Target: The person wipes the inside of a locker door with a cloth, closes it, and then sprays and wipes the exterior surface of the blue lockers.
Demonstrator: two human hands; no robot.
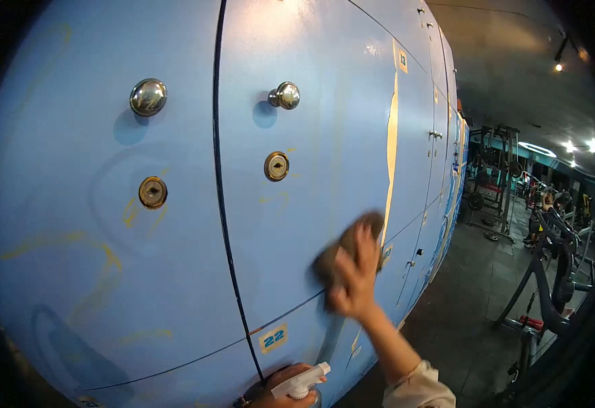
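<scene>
My right hand (pixel 356 282) presses a dark brown cloth (pixel 331 264) flat on the blue locker door (pixel 324 211), near its lower right corner. The fingers lie over the cloth and are blurred by motion. Low in the view, my left hand (pixel 284 391) is closed around a spray bottle (pixel 303 383) with a white trigger head; most of the bottle is out of sight. A round metal knob (pixel 287 95) and a keyhole lock (pixel 277 166) sit on the same door, above and left of the cloth.
The neighbouring door at left has its own knob (pixel 148 97) and lock (pixel 152 193). A number label (pixel 273 338) reads 22. More lockers run back along the right. Gym machines (pixel 549 265) stand on the dark floor (pixel 464 319), with a person (pixel 547 202) far behind.
</scene>
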